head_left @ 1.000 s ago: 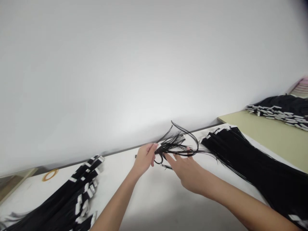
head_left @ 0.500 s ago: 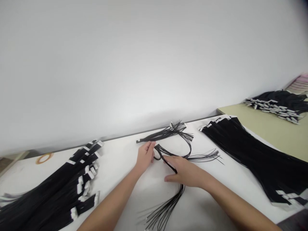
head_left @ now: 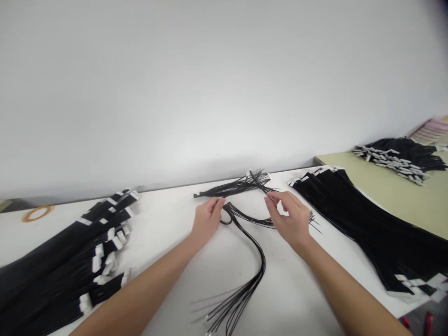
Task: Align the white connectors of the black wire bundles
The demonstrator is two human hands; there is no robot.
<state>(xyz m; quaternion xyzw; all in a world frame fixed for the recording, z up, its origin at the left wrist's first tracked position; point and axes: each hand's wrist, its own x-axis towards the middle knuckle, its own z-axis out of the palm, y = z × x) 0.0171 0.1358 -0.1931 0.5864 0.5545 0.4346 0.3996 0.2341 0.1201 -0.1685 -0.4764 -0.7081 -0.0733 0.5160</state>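
Observation:
My left hand (head_left: 209,217) pinches the end of a black wire harness (head_left: 250,235) over the middle of the white table. From that end the wires split into branches. One curves down toward me and fans out into loose ends; another runs right, behind my right hand (head_left: 291,217). The right thumb and index finger close on a strand of black wires at the upper right, with the palm partly covering the branches. Just beyond both hands lies another bundle of black wires (head_left: 227,187), crossed by loose wire ends.
Black cables with white connectors (head_left: 52,270) are piled on the left, near an orange ring (head_left: 37,213). A wide stack of black cables (head_left: 364,224) lies on the right. Further right, a yellowish surface (head_left: 378,186) bears more cables (head_left: 402,156). A pale wall (head_left: 210,93) rises behind.
My right hand has moved up and right, off the near branch of the harness, and now pinches wires further back. The left hand keeps hold of the harness end. The view has shifted slightly.

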